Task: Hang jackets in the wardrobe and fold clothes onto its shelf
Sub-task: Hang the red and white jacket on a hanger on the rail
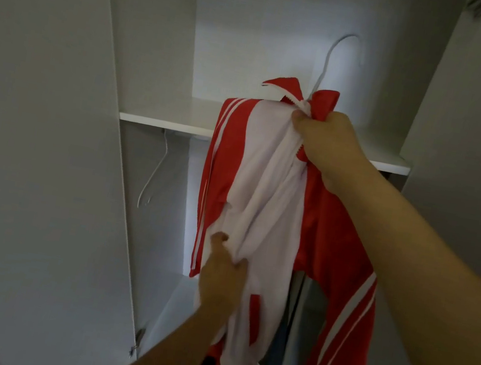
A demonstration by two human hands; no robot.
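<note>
My right hand (324,142) grips the jacket (266,193) collar at its hanger (332,60); my left hand (221,278) pinches its white front.

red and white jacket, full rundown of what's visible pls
The red and white track jacket looks like smooth synthetic fabric, with white stripes down red sleeves and a zip front. It drapes unzipped and bunched on a white hanger, held up before the wardrobe shelf, not yet on a rail. The right hand grips its collar; the left hand pinches the white front.

One head-worn view faces straight into the open wardrobe (167,42), close up.
</note>
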